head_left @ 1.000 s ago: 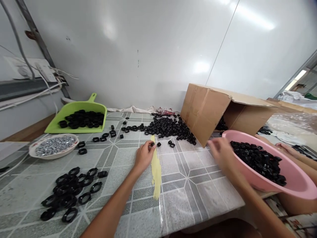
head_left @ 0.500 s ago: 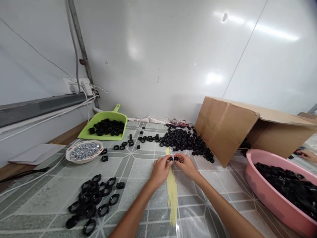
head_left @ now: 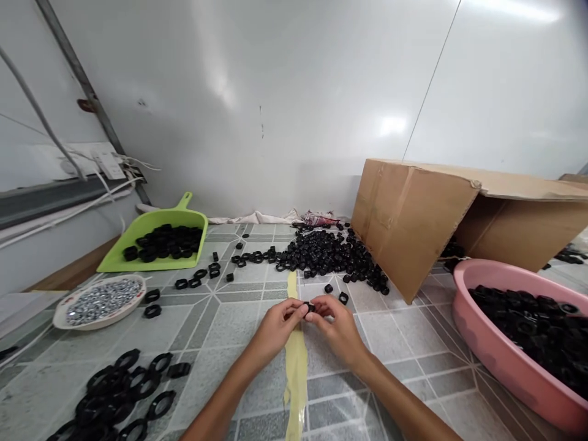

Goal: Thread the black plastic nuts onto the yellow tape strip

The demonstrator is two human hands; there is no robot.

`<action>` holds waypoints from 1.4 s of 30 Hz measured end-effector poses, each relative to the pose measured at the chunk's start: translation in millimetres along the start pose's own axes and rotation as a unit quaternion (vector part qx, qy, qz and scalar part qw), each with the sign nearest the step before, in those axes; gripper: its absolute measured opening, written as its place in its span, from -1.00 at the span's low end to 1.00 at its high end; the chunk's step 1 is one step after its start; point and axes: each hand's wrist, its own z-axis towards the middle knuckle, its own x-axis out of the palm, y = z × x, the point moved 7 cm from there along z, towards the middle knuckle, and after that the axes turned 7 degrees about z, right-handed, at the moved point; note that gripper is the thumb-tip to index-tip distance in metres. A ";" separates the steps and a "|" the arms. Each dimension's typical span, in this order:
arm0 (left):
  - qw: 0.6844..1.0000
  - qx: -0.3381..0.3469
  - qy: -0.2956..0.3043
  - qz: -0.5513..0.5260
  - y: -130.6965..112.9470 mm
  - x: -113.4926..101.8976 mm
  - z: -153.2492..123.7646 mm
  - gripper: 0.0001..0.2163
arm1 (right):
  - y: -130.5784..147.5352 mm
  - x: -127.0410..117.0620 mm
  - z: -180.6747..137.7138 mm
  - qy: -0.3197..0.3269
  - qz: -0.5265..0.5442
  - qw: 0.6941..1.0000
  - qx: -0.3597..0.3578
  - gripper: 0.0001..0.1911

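My left hand point(head_left: 276, 324) and my right hand point(head_left: 337, 324) meet over the pale yellow strip point(head_left: 295, 367) on the tiled-pattern surface. Fingertips of both pinch a small black ring-like part point(head_left: 310, 307) between them; its details are partly covered by the fingers. Just beyond my right hand lie two loose black pieces, a smaller one point(head_left: 328, 288) and a ring point(head_left: 343, 298). Farther back spreads a big pile of small black parts point(head_left: 321, 250).
A tipped cardboard box point(head_left: 399, 220) stands right of the pile, with a pink basin point(head_left: 463, 294) of black parts nearer. Leftward are a green dustpan point(head_left: 138, 263) of black rings, a dish point(head_left: 62, 317) of shiny metal bits, and larger black rings point(head_left: 110, 392).
My hands, each pinching a black part slightly apart before, have come together at one spot. The view has turned, shifting the surroundings leftward. Two loose pieces now show beyond my right hand.
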 end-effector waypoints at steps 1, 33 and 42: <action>1.000 -0.005 0.004 0.001 -1.6 0.3 -0.4 -0.67 | 2.1 0.3 -1.1 -0.003 0.005 1.000 -0.003 -0.85; 0.988 -0.112 0.017 -0.109 -3.4 11.3 -11.5 -0.68 | -19.6 -6.1 -0.2 0.022 0.002 0.990 0.141 -0.39; 0.989 -0.088 -0.033 -0.112 -3.2 5.3 -8.0 -0.68 | -11.6 3.6 3.1 0.126 0.125 0.965 0.193 -0.60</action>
